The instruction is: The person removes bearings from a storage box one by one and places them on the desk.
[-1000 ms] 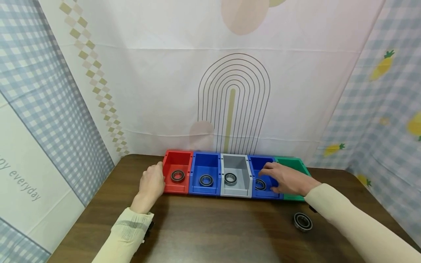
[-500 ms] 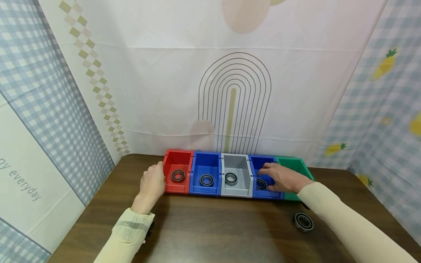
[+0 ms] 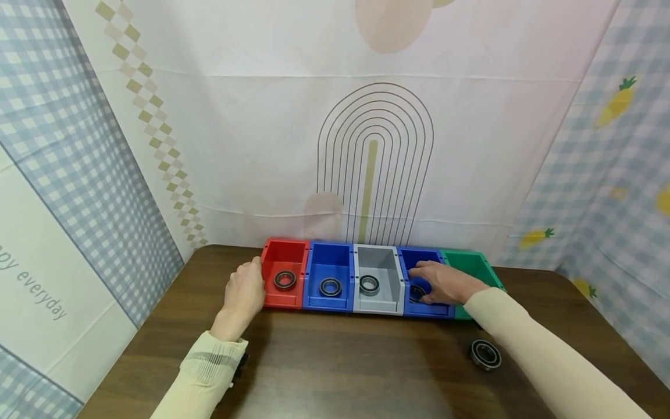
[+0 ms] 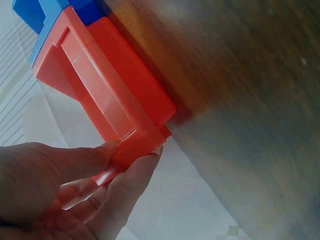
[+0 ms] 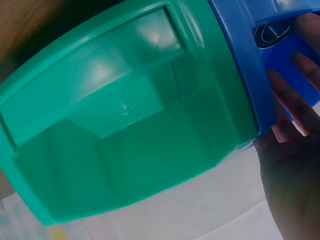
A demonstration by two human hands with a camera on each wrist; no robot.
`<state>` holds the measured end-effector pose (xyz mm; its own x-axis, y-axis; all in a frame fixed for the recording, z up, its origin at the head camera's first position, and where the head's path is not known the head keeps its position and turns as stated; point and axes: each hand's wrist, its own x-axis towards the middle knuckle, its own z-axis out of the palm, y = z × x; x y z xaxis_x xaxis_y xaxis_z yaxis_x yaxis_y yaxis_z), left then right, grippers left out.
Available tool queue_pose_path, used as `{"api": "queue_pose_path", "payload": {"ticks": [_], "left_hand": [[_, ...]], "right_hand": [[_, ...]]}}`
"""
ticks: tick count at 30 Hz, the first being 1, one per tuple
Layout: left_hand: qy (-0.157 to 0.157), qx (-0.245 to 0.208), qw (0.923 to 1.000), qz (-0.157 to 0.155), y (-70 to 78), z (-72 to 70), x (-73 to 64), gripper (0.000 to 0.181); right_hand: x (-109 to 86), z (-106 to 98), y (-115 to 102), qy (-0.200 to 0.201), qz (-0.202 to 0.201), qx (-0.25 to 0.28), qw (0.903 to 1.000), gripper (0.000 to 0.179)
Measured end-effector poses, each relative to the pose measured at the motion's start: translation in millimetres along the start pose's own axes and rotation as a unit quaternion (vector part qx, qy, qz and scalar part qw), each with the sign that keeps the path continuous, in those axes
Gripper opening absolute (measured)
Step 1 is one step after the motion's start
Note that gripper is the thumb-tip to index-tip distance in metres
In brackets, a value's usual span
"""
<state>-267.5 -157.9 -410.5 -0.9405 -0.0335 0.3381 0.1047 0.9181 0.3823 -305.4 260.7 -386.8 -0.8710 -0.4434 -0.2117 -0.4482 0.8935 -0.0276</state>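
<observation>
Directly to the right of the grey bin stands a blue bin, and the dark ring lies in it. Over this ring the right hand reaches in, with the fingers parted and loosely bent. It seems to hold nothing, though I cannot tell if the thumb already touches the ring.

At the far left from the grey bin, the left hand pinches the outer wall of the red bin between thumb and fingers. I judge that this grip may steady the bins; if it pulls unevenly, the row could turn and the ring slide away from the fingertips.

If the right fingers take only the edge of the ring, it could slip, because its rim looks smooth. The narrow walls are also a risk: knuckles could knock the side nearest the grey bin.

Right of the grey bin and nearer the person, a loose ring rests on the surface, near the right sleeve. A careless backward swing of that arm could push it.
</observation>
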Motion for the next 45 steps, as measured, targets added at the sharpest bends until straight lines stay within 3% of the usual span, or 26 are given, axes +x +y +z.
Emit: {"api": "queue_pose_path", "payload": {"ticks": [14, 26, 45], "left_hand": [[0.011, -0.002, 0.9999, 0.002, 2.4, -3.1, -1.1, 0.013], [0.002, -0.007, 1.0000, -0.006, 2.9, -0.3, -0.7, 0.013], [0.007, -0.011, 0.9999, -0.002, 2.9, 1.6, -3.4, 0.014]], "right_hand": [[9.7, 0.4, -6.4, -0.022, -0.006, 0.019, 0.9996, 0.054], [11.8, -0.1, -7.6, -0.039, -0.009, 0.028, 0.9988, 0.049], [11.0, 4.6, -3.1, -0.024, -0.052, 0.000, 0.9984, 0.043]]}}
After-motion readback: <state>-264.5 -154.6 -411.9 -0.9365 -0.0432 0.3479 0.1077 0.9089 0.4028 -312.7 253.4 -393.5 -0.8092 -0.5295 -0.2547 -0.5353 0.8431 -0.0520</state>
